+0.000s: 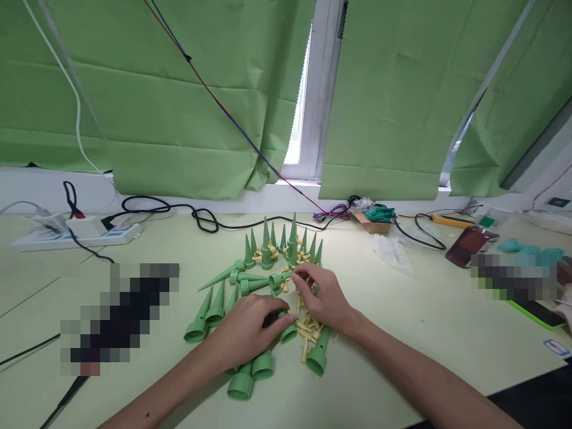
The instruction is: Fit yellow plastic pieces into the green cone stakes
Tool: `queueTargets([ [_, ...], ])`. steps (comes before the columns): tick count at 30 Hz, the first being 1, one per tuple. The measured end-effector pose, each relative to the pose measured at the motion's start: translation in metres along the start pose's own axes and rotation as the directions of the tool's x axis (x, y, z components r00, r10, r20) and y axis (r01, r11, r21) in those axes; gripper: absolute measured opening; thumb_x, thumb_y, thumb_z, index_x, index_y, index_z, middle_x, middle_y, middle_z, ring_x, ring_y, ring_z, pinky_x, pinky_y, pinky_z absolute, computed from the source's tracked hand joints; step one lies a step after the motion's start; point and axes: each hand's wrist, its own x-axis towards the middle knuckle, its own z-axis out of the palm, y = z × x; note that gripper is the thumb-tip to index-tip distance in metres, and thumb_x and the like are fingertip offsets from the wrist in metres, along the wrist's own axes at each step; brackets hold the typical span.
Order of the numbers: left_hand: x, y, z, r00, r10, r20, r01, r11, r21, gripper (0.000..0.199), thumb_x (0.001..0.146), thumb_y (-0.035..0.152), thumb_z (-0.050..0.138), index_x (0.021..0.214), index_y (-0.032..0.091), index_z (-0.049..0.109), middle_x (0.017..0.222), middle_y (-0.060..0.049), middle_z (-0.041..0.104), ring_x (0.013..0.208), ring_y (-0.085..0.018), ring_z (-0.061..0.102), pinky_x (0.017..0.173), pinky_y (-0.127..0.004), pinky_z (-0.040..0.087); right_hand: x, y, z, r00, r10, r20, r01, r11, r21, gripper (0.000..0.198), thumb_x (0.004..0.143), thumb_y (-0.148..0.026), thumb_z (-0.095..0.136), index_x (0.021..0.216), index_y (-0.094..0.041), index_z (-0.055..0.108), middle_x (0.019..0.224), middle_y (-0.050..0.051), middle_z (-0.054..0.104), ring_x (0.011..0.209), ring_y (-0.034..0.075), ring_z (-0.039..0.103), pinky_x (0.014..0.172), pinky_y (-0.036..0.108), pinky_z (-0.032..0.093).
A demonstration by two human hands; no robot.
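Note:
My left hand (257, 325) is closed, its fingers curled over a hollow green plastic spike (288, 333) whose wide open end shows below the thumb; the hand hides the rest. A speck of yellow shows by its fingertips. My right hand (325, 298) pinches a small yellow plastic fitting (294, 274), mostly covered by the fingers, beside another green spike (279, 280) lying down. Under and between both hands lies a loose pile of yellow fittings (306, 326). More green spikes lie to the left (199, 325) and in front (240, 386).
Upright green spikes (265, 244) stand in a group behind the hands, with yellow fittings among them. A power strip (89, 233) and black cables lie at back left. A small cardboard box (370, 223), plastic bag (393, 253) and dark red bottle (469, 245) are at right.

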Motion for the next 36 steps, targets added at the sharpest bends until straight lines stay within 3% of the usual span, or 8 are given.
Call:
queueTargets([
  [4, -0.0011, -0.0001, 0.0002, 1.0, -0.022, -0.014, 0.021, 0.999, -0.025, 0.038, 0.094, 0.05, 0.047, 0.086, 0.023, 0.072, 0.06, 0.0, 0.06, 0.053, -0.017, 0.05, 0.052, -0.027, 0.029, 0.0, 0.0021, 0.0009, 1.0, -0.002, 0.002, 0.002, 1.0, -0.01, 0.015, 0.098, -0.025, 0.046, 0.091, -0.02, 0.058, 0.081, 0.003, 0.064, 0.066, 0.015, 0.056, 0.062, 0.026, 0.046],
  [11, -0.0016, -0.0032, 0.0018, 0.998, -0.06, -0.025, 0.058, 0.997, -0.054, 0.033, 0.092, 0.051, 0.051, 0.101, 0.023, 0.067, 0.073, -0.001, 0.064, 0.062, -0.018, 0.056, 0.055, -0.025, 0.035, -0.0002, 0.0008, 0.0007, 1.0, 0.004, 0.003, -0.004, 1.0, -0.011, 0.016, 0.098, -0.026, 0.046, 0.09, -0.02, 0.058, 0.081, 0.004, 0.064, 0.065, 0.015, 0.055, 0.06, 0.026, 0.045],
  [17, -0.0006, -0.0051, 0.0039, 0.995, -0.086, -0.045, 0.083, 0.994, -0.07, 0.033, 0.092, 0.051, 0.05, 0.105, 0.023, 0.06, 0.079, 0.0, 0.062, 0.056, -0.015, 0.05, 0.053, -0.026, 0.034, 0.0005, 0.0006, 0.001, 1.0, 0.0, 0.014, 0.0, 1.0, 0.001, 0.015, 0.098, -0.025, 0.046, 0.09, -0.02, 0.058, 0.081, 0.004, 0.064, 0.065, 0.015, 0.054, 0.06, 0.026, 0.044],
  [30, -0.0014, -0.0068, 0.0041, 0.995, -0.079, -0.054, 0.075, 0.995, -0.069, 0.026, 0.094, 0.045, 0.048, 0.107, 0.024, 0.055, 0.09, -0.001, 0.059, 0.062, -0.015, 0.051, 0.058, -0.027, 0.037, 0.0012, 0.0003, 0.001, 1.0, -0.012, 0.011, 0.012, 1.0, 0.014, 0.015, 0.097, -0.025, 0.047, 0.089, -0.018, 0.059, 0.079, 0.004, 0.062, 0.065, 0.014, 0.054, 0.061, 0.026, 0.044],
  [36, -0.0021, -0.0066, 0.004, 0.995, -0.092, -0.045, 0.089, 0.994, -0.063, 0.025, 0.093, 0.045, 0.048, 0.105, 0.024, 0.055, 0.074, 0.002, 0.056, 0.059, -0.016, 0.049, 0.056, -0.026, 0.035, 0.0016, 0.0009, 0.0016, 1.0, -0.016, 0.006, 0.015, 1.0, 0.026, 0.015, 0.097, -0.024, 0.048, 0.088, -0.018, 0.059, 0.078, 0.004, 0.062, 0.065, 0.014, 0.054, 0.061, 0.026, 0.043],
])
